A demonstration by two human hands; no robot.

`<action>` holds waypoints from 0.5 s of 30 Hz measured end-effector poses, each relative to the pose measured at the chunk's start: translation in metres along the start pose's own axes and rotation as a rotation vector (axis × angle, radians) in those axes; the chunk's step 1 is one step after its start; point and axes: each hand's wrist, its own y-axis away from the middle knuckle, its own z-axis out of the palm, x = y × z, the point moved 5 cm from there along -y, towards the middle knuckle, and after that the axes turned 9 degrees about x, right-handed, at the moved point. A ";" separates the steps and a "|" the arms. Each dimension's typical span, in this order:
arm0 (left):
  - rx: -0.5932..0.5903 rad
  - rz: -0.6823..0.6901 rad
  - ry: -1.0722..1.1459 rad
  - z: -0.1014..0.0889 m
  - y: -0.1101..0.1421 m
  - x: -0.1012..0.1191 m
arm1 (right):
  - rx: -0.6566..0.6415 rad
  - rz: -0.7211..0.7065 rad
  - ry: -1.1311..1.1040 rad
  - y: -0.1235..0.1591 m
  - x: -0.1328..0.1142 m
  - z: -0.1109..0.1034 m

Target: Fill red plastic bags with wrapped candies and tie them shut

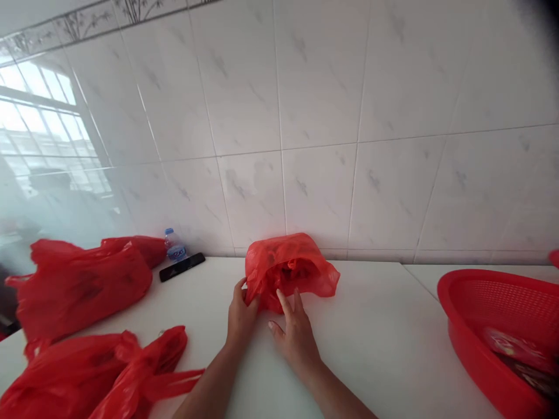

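Observation:
A red plastic bag (286,247) lies on the white table against the tiled wall, its mouth gaping toward me. What is inside shows only as dark red folds. My left hand (242,311) is closed on the bag's left edge, with the thumb and fingers on the thin plastic. In front of the mouth, my right hand (297,334) has its fingers spread, their tips at the lower rim of the bag. Nothing is held in that hand.
Several filled red bags (82,285) lie at the left. Behind them are a small water bottle (175,247) and a black phone-like slab (182,267). A red plastic basket (463,326) with packets inside stands at the right. The tiled wall (323,192) bounds the table (371,331).

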 end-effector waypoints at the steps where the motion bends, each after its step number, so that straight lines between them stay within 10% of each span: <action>1: 0.041 0.057 -0.028 -0.002 -0.001 0.006 | -0.005 0.000 -0.015 -0.007 0.001 0.005; 8: 0.032 0.436 -0.165 0.017 -0.003 0.033 | -0.029 -0.053 -0.110 -0.014 0.007 0.014; 15: 0.253 0.444 -0.310 0.004 -0.010 0.035 | 0.068 0.067 -0.235 -0.016 0.015 0.006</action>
